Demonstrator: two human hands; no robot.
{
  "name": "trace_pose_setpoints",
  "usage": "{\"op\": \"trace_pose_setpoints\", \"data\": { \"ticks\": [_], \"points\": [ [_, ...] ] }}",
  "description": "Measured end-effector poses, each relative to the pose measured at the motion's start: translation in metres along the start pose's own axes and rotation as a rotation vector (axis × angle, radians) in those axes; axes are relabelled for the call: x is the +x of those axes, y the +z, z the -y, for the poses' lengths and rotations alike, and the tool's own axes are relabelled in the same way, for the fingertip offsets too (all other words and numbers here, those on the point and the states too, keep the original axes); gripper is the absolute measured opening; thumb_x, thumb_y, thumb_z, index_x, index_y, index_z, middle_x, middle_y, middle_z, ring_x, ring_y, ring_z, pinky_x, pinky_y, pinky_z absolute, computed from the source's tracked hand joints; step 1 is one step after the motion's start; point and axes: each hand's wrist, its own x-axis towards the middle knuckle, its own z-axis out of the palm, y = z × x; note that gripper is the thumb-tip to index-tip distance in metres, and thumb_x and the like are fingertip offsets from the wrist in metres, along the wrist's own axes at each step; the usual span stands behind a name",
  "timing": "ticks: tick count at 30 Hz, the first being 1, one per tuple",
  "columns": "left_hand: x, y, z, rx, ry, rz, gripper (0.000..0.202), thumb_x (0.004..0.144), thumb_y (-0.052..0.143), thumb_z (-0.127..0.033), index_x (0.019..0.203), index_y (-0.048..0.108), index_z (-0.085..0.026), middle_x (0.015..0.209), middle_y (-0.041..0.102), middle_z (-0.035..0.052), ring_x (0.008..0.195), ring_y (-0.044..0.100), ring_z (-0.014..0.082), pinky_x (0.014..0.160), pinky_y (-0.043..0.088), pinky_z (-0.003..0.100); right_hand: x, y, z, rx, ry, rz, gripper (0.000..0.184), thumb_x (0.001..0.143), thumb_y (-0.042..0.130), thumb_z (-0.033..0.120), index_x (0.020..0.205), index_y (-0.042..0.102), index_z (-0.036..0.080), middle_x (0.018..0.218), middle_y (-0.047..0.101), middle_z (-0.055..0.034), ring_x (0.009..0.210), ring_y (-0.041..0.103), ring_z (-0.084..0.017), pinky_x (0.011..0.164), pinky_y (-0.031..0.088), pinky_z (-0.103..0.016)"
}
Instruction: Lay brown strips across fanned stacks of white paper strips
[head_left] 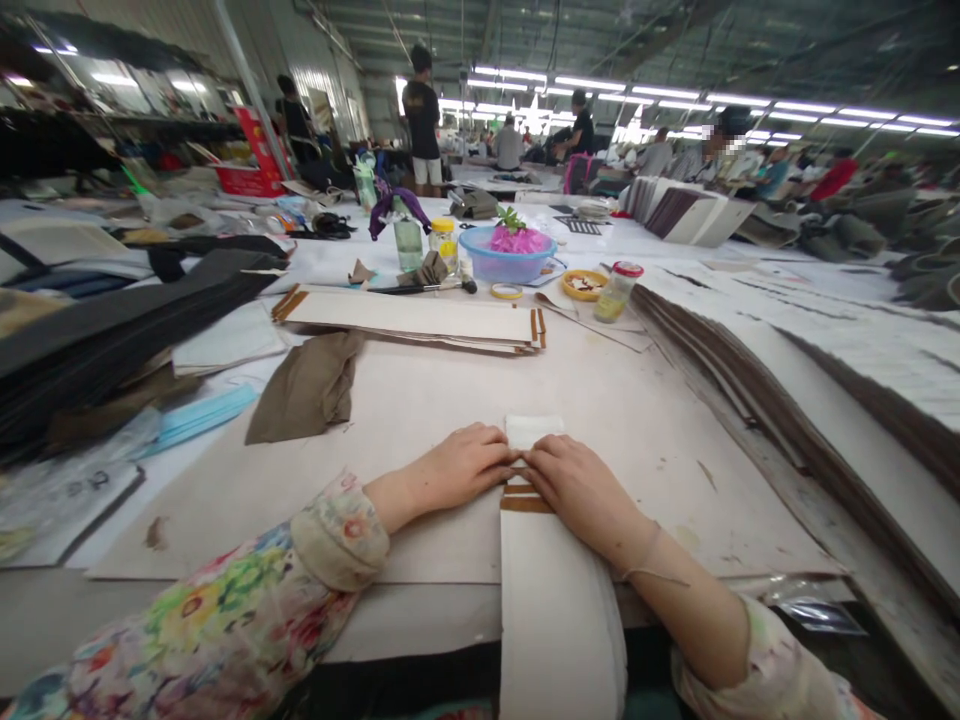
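A long white strip [559,610] with brown bands across it runs from the table's front edge away from me on a large beige sheet [420,420]. My left hand [457,468] and my right hand [581,488] rest side by side on it. Their fingertips meet at the brown bands and pinch the strip's folded part, with fingers curled together. The strip's white far end [531,430] sticks out just beyond the fingers. Floral sleeves cover both forearms.
A brown cloth [307,390] lies to the left. A stack of long white strips [412,320] sits farther back, with a blue bowl [506,262], jars and bottles behind it. Dark strips [112,330] are piled at left, layered sheets [810,390] at right. Other people work in the background.
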Motion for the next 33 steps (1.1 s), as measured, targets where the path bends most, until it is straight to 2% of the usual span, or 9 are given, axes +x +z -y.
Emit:
{"op": "trace_pose_setpoints", "data": {
  "ticks": [3, 6, 9, 14, 17, 19, 21, 26, 33],
  "points": [
    [-0.001, 0.001, -0.003, -0.091, -0.059, -0.048, 0.025, 0.087, 0.042, -0.031, 0.100, 0.058, -0.018, 0.096, 0.055, 0.0051, 0.094, 0.049, 0.0159, 0.085, 0.038, 0.027, -0.002, 0.001, -0.001, 0.028, 0.029, -0.016, 0.016, 0.087, 0.045, 0.027, 0.089, 0.058, 0.018, 0.084, 0.057, -0.0056, 0.084, 0.051, -0.019, 0.077, 0.040, -0.032],
    [0.000, 0.003, -0.013, -0.115, -0.127, -0.133, 0.034, 0.080, 0.052, -0.039, 0.104, 0.055, -0.016, 0.099, 0.052, 0.0064, 0.094, 0.048, 0.0178, 0.085, 0.039, 0.029, -0.002, 0.002, -0.006, 0.098, 0.119, -0.019, 0.013, 0.083, 0.051, 0.028, 0.089, 0.057, 0.017, 0.088, 0.056, -0.0060, 0.086, 0.050, -0.019, 0.077, 0.038, -0.032],
    [0.003, 0.007, -0.022, -0.070, -0.183, -0.122, 0.046, 0.071, 0.059, -0.046, 0.106, 0.053, -0.017, 0.099, 0.050, 0.0065, 0.093, 0.048, 0.0207, 0.084, 0.040, 0.032, 0.005, 0.001, -0.015, 0.198, 0.191, 0.021, 0.016, 0.075, 0.060, 0.031, 0.083, 0.057, 0.018, 0.086, 0.056, -0.0050, 0.085, 0.049, -0.020, 0.076, 0.036, -0.032],
    [0.004, 0.011, -0.024, -0.023, -0.235, -0.096, 0.043, 0.071, 0.059, -0.045, 0.106, 0.053, -0.020, 0.098, 0.049, 0.0057, 0.092, 0.047, 0.0215, 0.081, 0.041, 0.033, 0.020, -0.005, -0.025, 0.308, 0.230, 0.077, 0.019, 0.064, 0.067, 0.033, 0.071, 0.057, 0.018, 0.074, 0.056, -0.0026, 0.073, 0.051, -0.018, 0.066, 0.036, -0.029],
    [0.003, 0.011, -0.023, -0.027, -0.228, -0.101, 0.037, 0.072, 0.058, -0.044, 0.102, 0.054, -0.021, 0.098, 0.048, 0.0047, 0.092, 0.047, 0.0207, 0.080, 0.041, 0.032, 0.018, -0.009, -0.028, 0.442, 0.251, 0.119, 0.019, 0.066, 0.064, 0.031, 0.078, 0.057, 0.017, 0.070, 0.057, -0.0005, 0.065, 0.051, -0.015, 0.058, 0.036, -0.025],
    [0.002, 0.012, -0.023, -0.036, -0.227, -0.115, 0.032, 0.073, 0.058, -0.043, 0.095, 0.054, -0.020, 0.098, 0.048, 0.0044, 0.091, 0.046, 0.0202, 0.078, 0.041, 0.031, 0.012, -0.012, -0.032, 0.544, 0.268, 0.133, 0.026, 0.068, 0.061, 0.028, 0.091, 0.056, 0.017, 0.075, 0.060, -0.0006, 0.068, 0.052, -0.014, 0.059, 0.037, -0.024],
    [0.002, 0.013, -0.023, -0.047, -0.233, -0.127, 0.029, 0.072, 0.059, -0.042, 0.088, 0.053, -0.018, 0.096, 0.049, 0.0041, 0.089, 0.047, 0.0197, 0.076, 0.041, 0.030, 0.003, -0.013, -0.037, 0.641, 0.285, 0.146, 0.030, 0.069, 0.059, 0.028, 0.096, 0.056, 0.016, 0.079, 0.061, -0.0015, 0.071, 0.053, -0.015, 0.060, 0.039, -0.024],
    [0.005, 0.016, -0.022, -0.080, -0.254, -0.124, 0.027, 0.070, 0.061, -0.040, 0.080, 0.050, -0.017, 0.090, 0.050, 0.0030, 0.084, 0.047, 0.0185, 0.071, 0.040, 0.028, -0.016, -0.014, -0.046, 0.862, 0.341, 0.156, 0.031, 0.074, 0.051, 0.039, 0.090, 0.060, 0.014, 0.076, 0.062, -0.0017, 0.067, 0.054, -0.013, 0.060, 0.041, -0.024],
    [0.006, 0.015, -0.023, -0.086, -0.271, -0.112, 0.025, 0.071, 0.061, -0.039, 0.079, 0.051, -0.017, 0.087, 0.051, 0.0025, 0.081, 0.048, 0.0180, 0.070, 0.039, 0.028, -0.019, -0.004, -0.045, 0.961, 0.420, 0.033, 0.035, 0.078, 0.045, 0.045, 0.077, 0.061, 0.014, 0.063, 0.056, 0.0016, 0.057, 0.047, -0.011, 0.053, 0.036, -0.023]
  ]
}}
